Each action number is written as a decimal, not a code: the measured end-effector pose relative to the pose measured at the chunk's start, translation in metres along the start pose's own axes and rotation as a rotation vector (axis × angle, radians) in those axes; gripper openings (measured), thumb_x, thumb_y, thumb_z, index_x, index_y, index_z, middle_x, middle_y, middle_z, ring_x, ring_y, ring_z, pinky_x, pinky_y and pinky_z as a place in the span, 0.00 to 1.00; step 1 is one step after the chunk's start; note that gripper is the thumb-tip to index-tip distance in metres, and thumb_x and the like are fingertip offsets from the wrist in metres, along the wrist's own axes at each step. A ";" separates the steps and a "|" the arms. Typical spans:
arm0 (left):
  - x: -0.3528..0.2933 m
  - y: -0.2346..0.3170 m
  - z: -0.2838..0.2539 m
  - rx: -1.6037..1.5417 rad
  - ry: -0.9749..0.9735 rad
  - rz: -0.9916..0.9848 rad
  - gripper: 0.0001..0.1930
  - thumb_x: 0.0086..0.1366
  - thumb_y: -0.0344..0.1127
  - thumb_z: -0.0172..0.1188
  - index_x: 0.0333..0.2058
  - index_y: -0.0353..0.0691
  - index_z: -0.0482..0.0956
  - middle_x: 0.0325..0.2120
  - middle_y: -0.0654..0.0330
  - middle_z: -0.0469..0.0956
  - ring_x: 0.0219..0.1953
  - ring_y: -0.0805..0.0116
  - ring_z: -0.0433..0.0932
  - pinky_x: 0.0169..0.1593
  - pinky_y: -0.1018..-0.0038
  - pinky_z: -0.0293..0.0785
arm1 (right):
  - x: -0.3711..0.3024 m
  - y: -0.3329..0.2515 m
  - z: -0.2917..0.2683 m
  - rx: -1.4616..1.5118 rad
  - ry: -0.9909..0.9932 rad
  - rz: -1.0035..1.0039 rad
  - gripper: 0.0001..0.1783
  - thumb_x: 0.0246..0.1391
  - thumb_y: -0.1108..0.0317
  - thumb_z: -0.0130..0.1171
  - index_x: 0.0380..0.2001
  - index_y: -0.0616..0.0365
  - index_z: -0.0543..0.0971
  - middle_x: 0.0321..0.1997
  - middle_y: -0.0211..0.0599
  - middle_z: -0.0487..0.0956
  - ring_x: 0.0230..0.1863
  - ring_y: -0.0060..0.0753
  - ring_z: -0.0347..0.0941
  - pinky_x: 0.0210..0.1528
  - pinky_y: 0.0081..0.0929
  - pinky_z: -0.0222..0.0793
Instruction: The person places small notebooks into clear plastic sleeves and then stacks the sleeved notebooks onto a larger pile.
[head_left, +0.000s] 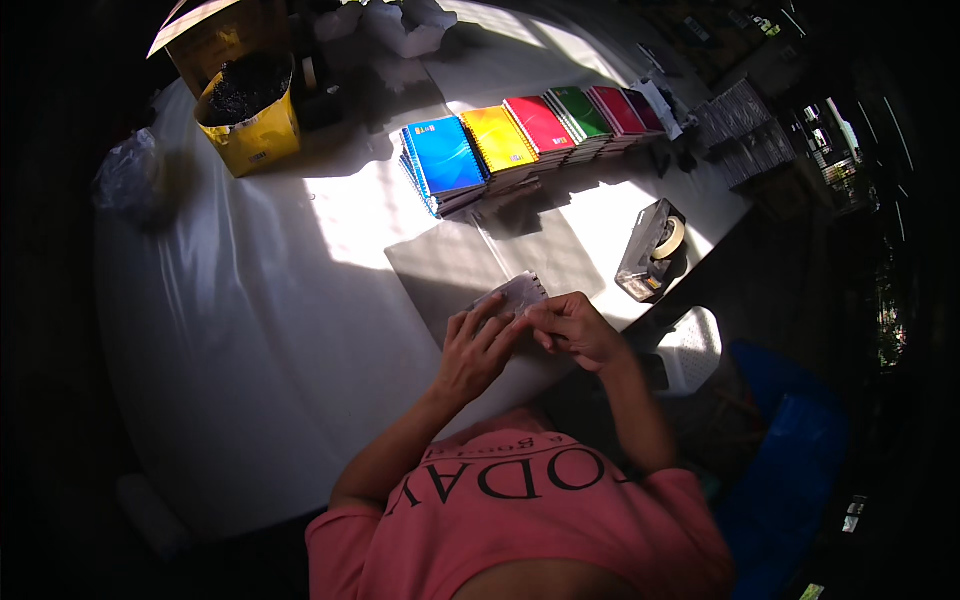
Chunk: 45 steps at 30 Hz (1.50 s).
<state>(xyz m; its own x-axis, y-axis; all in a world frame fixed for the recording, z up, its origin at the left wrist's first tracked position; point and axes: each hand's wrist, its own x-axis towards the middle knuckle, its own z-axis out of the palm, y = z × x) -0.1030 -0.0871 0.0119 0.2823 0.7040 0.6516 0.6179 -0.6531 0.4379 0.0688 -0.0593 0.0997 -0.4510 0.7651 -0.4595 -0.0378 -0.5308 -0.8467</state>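
Observation:
A small spiral-bound notebook [522,292] with a pale, shiny cover lies before me at the near edge of the white table, its coil along the right side. Across its near left part rests my left hand [476,350], fingers stretched out over the cover. My right hand [578,332] is at the notebook's near right corner, its fingers curled in a pinch. What sits between those fingertips is hidden. Under the notebook spreads a greyish clear sheet [440,262]. Both hands nearly meet at the fingertips.
Stacked spiral notebooks in blue [443,158], yellow [499,138], red [537,124], green [578,113] and darker covers stand in a row beyond. A tape dispenser [652,252] sits right. Far left are a yellow bin [250,145] and a cardboard box [225,45].

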 end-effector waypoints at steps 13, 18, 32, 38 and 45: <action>0.007 0.004 -0.006 -0.017 -0.016 -0.064 0.36 0.49 0.31 0.65 0.59 0.39 0.62 0.33 0.66 0.76 0.48 0.64 0.74 0.45 0.68 0.63 | -0.013 0.023 0.008 -0.119 0.171 -0.035 0.14 0.57 0.61 0.56 0.28 0.60 0.82 0.14 0.24 0.72 0.15 0.10 0.62 0.17 0.11 0.52; -0.001 0.001 0.003 -0.126 0.062 -0.141 0.44 0.44 0.30 0.69 0.60 0.34 0.55 0.40 0.64 0.78 0.47 0.62 0.74 0.49 0.67 0.64 | -0.001 0.036 0.010 -0.211 0.366 -0.101 0.14 0.56 0.59 0.58 0.26 0.60 0.81 0.14 0.24 0.71 0.14 0.09 0.59 0.16 0.11 0.48; 0.008 0.007 -0.007 0.094 -0.103 -0.099 0.27 0.53 0.31 0.60 0.54 0.51 0.71 0.40 0.63 0.73 0.47 0.67 0.73 0.45 0.69 0.65 | 0.008 0.047 0.002 -0.249 0.451 0.019 0.17 0.52 0.61 0.60 0.19 0.64 0.80 0.11 0.29 0.71 0.13 0.15 0.64 0.14 0.15 0.54; 0.023 0.012 -0.029 0.128 -0.283 -0.230 0.26 0.52 0.41 0.64 0.52 0.57 0.73 0.49 0.58 0.68 0.57 0.62 0.66 0.52 0.56 0.56 | 0.003 0.066 0.004 -0.651 0.599 -0.072 0.13 0.51 0.65 0.58 0.21 0.63 0.81 0.14 0.29 0.76 0.16 0.16 0.70 0.17 0.18 0.60; 0.028 0.018 -0.015 0.145 -0.368 -0.265 0.33 0.46 0.43 0.67 0.54 0.58 0.69 0.51 0.59 0.68 0.60 0.58 0.62 0.56 0.50 0.45 | 0.042 0.192 -0.027 -1.086 0.622 -0.677 0.11 0.49 0.60 0.58 0.24 0.55 0.82 0.18 0.30 0.78 0.20 0.23 0.75 0.20 0.25 0.67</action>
<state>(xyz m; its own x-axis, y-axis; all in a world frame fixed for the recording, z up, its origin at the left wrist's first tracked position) -0.0952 -0.0831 0.0476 0.3263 0.9101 0.2554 0.7924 -0.4107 0.4510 0.0663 -0.1197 -0.0896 -0.1524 0.9382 0.3107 0.7356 0.3177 -0.5984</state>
